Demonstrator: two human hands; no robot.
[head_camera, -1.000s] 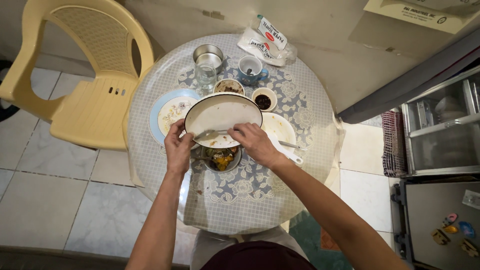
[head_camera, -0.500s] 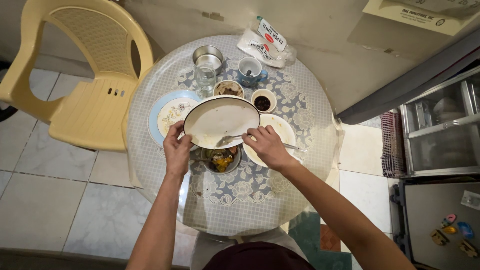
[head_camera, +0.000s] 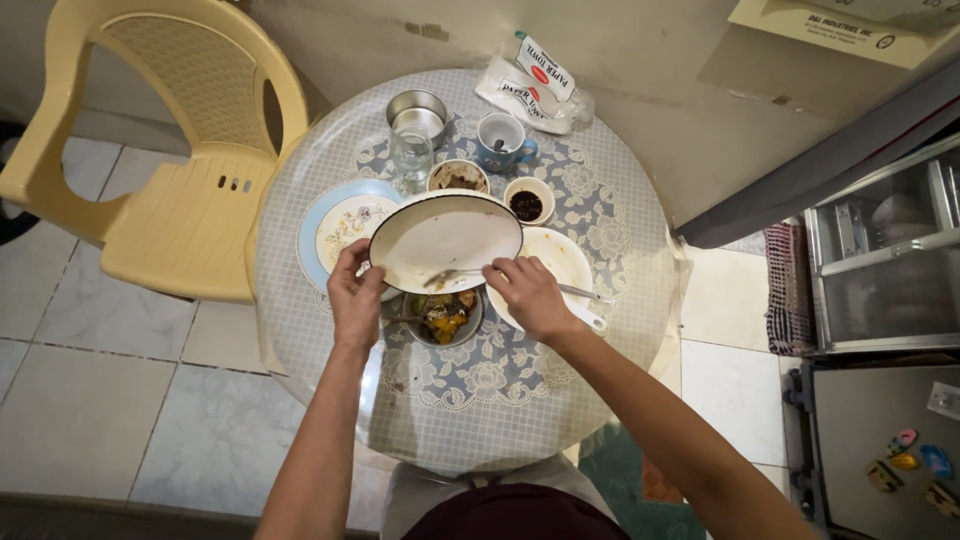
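The left hand (head_camera: 356, 296) clamps the rim of a tilted white oval enamel dish with a dark edge (head_camera: 445, 240), held just above a small metal bowl of food scraps (head_camera: 443, 317). The right hand (head_camera: 527, 295) pinches a metal spoon (head_camera: 450, 275) against the dish's lower edge, over that bowl.

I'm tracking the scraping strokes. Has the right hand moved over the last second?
Yes. The right hand with the spoon went right toward the white plate, then edged back left, judged against the small sauce bowl.

The table's (head_camera: 300, 330) far half is crowded by a glass (head_camera: 410, 152), mug (head_camera: 502, 138), sauce dishes (head_camera: 527, 198) and plates (head_camera: 340, 225); open cloth is left along the near edge.
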